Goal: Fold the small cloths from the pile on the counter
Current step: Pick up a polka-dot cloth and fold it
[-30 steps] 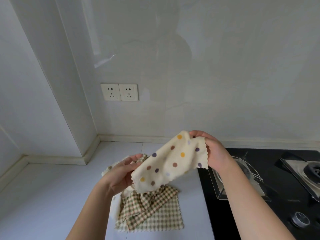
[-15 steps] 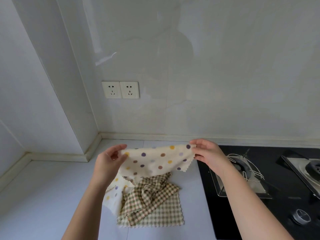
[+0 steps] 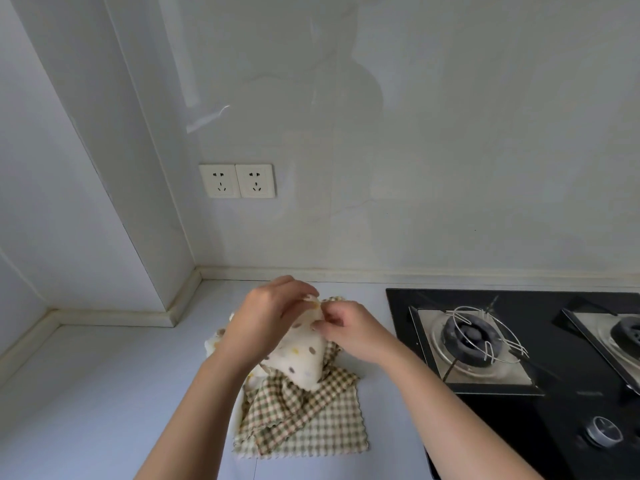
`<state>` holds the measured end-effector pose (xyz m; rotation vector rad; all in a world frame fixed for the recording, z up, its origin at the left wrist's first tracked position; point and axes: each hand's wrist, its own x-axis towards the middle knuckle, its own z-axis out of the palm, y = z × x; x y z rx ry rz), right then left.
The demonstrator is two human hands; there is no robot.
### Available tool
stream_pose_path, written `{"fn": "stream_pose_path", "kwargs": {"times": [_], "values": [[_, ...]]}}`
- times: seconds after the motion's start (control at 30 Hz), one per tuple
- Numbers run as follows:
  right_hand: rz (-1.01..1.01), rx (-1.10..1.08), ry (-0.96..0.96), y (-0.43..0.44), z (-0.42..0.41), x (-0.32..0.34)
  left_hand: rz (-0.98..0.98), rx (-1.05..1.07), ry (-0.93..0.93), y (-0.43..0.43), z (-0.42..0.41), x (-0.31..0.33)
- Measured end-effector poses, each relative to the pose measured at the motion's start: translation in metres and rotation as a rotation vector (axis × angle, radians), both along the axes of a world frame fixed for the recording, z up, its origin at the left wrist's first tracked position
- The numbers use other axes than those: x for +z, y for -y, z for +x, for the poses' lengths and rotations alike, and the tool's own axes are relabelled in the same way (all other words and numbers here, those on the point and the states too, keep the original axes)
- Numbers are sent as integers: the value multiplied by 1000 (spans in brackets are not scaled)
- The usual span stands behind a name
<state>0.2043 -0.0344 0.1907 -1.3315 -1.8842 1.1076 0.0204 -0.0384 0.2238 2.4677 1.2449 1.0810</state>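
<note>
**Two Hands Meet on the Dotted Cloth**

Both hands are close together, just left of the black stove (image 3: 519,431). The left hand (image 3: 266,323) pinches the top edge of the dotted cloth (image 3: 301,358) with curled fingers. The right hand (image 3: 349,336) pinches the same edge right beside it, on the side nearer the stove. The two hands almost touch.

The dotted cloth hangs down from them, doubled over (it is cream with brown and yellow spots). Its low end is over the pile of checked cloths (image 3: 311,424). I cannot tell if it touches the pile.

The pile lies on the pale bench (image 3: 104,393), just left of the stove. The top checked cloth is crumpled. The one under it lies flat.
</note>
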Motion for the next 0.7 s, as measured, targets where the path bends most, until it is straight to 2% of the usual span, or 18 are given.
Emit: {"fn": "stream_pose_path", "kwargs": {"times": [0.07,0.13,0.2,0.33,0.43,0.57,0.7], "values": [[-7,-28,-52,0,0,-3,-125,40,46,6,-8,-6],[-32,-30,-105,4,4,-4,-292,75,-6,14,-16,-14],[-49,-45,-140,5,7,-5,-375,92,-49,20,-20,-24],[-79,-96,-213,6,8,-8,-388,147,28,28,-21,-37],[-84,-106,-248,10,6,-9,-451,191,201,30,-17,-40],[-91,-48,-232,15,5,-9,-432,229,425,36,-5,-38],[-88,-13,-243,21,0,-9,-351,222,441,39,0,-35]]}}
